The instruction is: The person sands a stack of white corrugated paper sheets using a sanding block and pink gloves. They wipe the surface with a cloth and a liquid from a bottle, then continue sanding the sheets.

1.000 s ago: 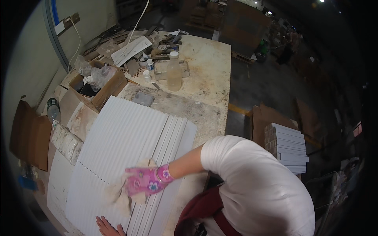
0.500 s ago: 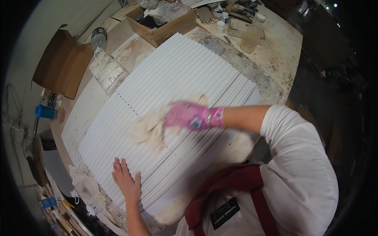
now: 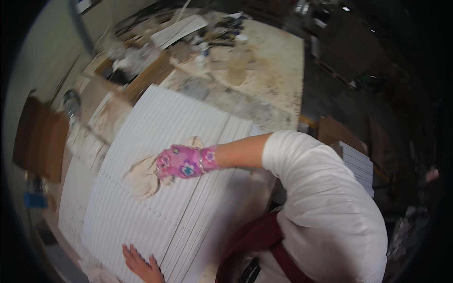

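Observation:
Before me lies a large stack of white slats (image 3: 155, 118), set side by side, with a dotted row of small dark holes across it. My right hand (image 3: 181, 161), in a pink flowered glove, presses a cream cloth (image 3: 144, 181) onto the slats' middle. The cloth bunches out beyond the glove on the left and above it. My bare left hand (image 3: 141, 266) rests flat on the near left part of the slats, its fingers spread and nothing in it.
A wooden box (image 3: 148, 78) with plastic bags stands beyond the slats. Past it are a capped jar (image 3: 237, 63) and scattered tools. An open cardboard box (image 3: 40, 137), a clear bottle (image 3: 72, 104) and a blue item (image 3: 35, 200) are at left. More white slats (image 3: 356, 165) sit at right.
The whole view has swung, so the table appears shifted left and lower. My right hand has slid the cloth a little along the slats; my left hand stays flat near the same end.

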### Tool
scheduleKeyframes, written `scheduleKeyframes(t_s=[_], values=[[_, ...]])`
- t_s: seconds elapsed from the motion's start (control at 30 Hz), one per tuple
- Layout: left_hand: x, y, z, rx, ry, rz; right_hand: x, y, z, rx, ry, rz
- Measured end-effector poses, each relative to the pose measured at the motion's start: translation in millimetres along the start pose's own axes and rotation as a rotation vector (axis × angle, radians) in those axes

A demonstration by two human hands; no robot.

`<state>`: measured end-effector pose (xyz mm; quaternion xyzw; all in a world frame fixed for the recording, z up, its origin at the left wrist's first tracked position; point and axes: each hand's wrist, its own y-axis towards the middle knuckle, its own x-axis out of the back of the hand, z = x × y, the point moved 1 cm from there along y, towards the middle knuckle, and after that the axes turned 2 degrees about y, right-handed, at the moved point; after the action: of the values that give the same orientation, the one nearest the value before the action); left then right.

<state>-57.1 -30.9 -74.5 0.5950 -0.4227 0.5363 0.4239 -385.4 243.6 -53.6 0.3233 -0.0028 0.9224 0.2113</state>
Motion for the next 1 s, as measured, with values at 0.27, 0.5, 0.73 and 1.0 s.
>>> scheduleKeyframes(t_s=[0.27, 0.5, 0.73, 1.0], values=[[32.7, 13.6, -46.1, 0.061, -0.071, 0.125, 100.1, -37.3, -124.2, -0.360, -0.139, -0.715], [42.4, 73.9, 15.3, -0.032, -0.304, -0.171, -37.6, 26.1, -54.7, -0.147, 0.064, -0.037], [-2.6, 196.5, 112.6, -0.016, 0.210, -0.456, 58.8, 31.7, -81.4, -0.348, -0.907, -0.395], [-19.3, 253.3, 97.9, 0.240, -0.295, 0.112, -18.0, 44.8, -86.3, 0.043, 0.011, -0.256]])
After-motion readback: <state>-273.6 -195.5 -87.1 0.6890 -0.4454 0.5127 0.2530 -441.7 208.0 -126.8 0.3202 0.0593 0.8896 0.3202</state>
